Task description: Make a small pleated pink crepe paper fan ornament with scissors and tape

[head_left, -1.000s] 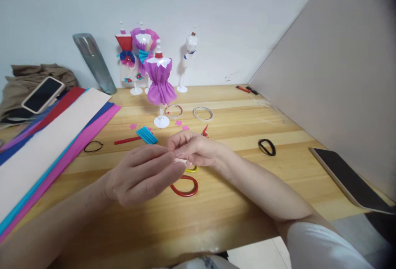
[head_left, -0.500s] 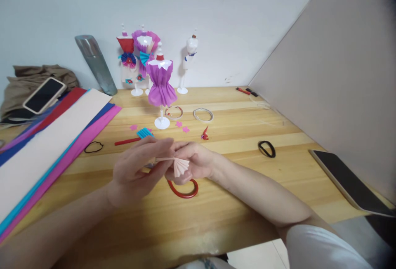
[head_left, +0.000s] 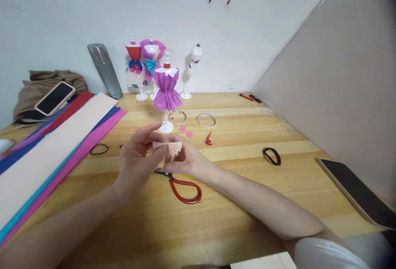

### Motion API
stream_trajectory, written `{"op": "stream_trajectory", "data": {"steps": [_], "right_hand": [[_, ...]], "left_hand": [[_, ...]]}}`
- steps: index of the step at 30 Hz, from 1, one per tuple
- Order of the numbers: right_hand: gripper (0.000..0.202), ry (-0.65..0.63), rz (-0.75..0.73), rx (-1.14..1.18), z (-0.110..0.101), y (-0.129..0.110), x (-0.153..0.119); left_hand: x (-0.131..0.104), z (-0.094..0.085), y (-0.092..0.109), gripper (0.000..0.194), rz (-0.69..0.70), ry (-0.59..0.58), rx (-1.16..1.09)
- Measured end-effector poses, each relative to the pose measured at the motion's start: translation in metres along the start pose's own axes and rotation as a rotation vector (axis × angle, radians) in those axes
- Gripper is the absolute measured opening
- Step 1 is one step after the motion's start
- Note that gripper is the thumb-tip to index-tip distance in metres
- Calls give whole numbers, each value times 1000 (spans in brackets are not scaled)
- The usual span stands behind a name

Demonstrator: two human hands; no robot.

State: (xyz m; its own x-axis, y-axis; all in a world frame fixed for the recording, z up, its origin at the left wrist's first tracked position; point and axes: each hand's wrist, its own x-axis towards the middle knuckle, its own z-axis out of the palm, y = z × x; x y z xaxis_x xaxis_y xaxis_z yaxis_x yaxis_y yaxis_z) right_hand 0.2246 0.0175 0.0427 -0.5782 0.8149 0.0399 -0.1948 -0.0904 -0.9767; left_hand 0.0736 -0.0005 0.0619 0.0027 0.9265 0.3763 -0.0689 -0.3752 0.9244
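My left hand (head_left: 134, 161) pinches a small pale pink pleated paper bow (head_left: 175, 148) between thumb and fingers. Its folds fan out to both sides from a narrow middle. On the other side, my right hand (head_left: 188, 155) grips the same bow, with its fingertips partly hidden behind the paper. Below the hands, scissors (head_left: 168, 175) with red handles lie on the table. Just beyond stands a small white dress form (head_left: 166, 127) wearing a gathered purple paper dress (head_left: 167, 91).
Strips of coloured paper (head_left: 62, 145) cover the table's left side, near a phone (head_left: 55, 98) and a leaning bottle (head_left: 107, 73). More dress forms (head_left: 141, 96) stand by the wall. Rings of wire (head_left: 207, 114), a black band (head_left: 271, 156) and a dark tablet-like device (head_left: 355, 190) lie to the right.
The paper has turned, and pleats now show on both sides of its pinched middle. My hands have shifted slightly, uncovering more of the scissors. The camera view has tilted a little.
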Motion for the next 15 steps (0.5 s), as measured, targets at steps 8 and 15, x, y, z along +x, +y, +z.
{"op": "stream_trajectory", "data": {"steps": [8,15], "right_hand": [[44,280,-248,-391,3,-17,-12],[15,324,-238,-563,-7,-20,-8]], "left_hand": [[1,-2,-16,40,91,5,152],[8,-6,-14,44,-225,-103,-14]]}}
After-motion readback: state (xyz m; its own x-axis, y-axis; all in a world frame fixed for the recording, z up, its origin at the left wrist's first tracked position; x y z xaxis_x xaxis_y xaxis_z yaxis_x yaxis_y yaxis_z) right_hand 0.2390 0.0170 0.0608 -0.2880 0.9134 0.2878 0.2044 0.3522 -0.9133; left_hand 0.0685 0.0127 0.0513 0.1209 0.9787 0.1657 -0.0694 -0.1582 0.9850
